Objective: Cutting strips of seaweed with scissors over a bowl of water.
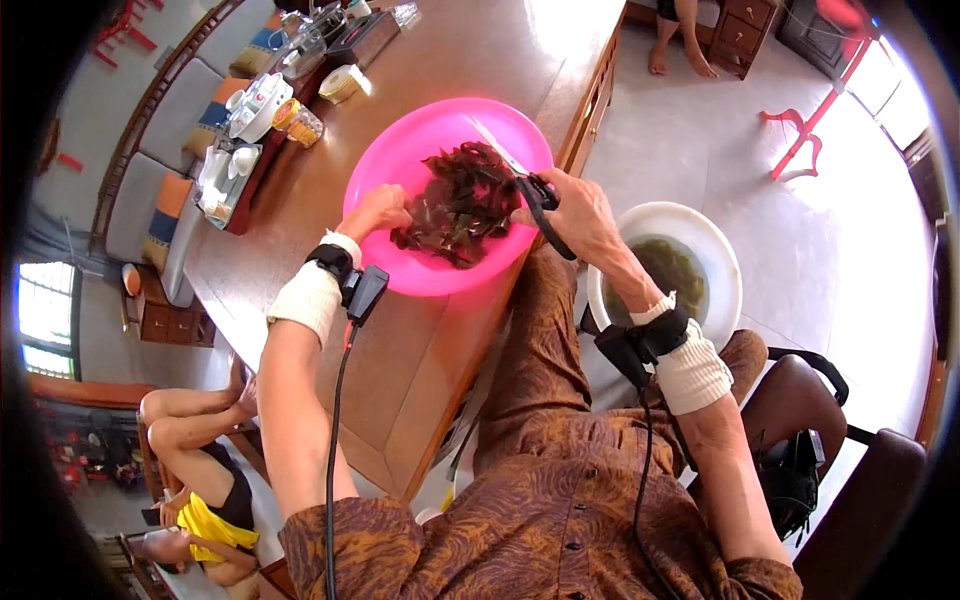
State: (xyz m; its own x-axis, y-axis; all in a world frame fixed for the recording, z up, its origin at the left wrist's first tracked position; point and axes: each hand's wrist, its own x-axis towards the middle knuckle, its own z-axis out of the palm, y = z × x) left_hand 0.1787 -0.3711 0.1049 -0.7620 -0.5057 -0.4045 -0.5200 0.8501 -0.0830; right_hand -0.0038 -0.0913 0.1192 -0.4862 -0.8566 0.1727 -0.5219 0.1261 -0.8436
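Observation:
A round pink plastic basin (420, 270) stands on the wooden table. Dark brown, wet leafy pieces, perhaps seaweed, lie heaped (465, 210) in it. My right hand (574, 210) grips black-handled scissors (531, 180) over the basin's right side; their metal blades point up and left across the heap. At the left edge of the heap, my left hand (382, 210) has its fingers curled inward, and what lies between them is hidden. A white basin (726, 262) with greenish-brown pieces in liquid is lower, to the right, partly behind my right forearm.
A tea tray (251, 191) with cups, jars and a glass kettle fills the table's far left (360, 375). Cables run from devices on both wrists. A seated person in yellow (217, 525) is at lower left; another person's bare legs (675, 37) show at the top. A red stand (810, 127) is at right.

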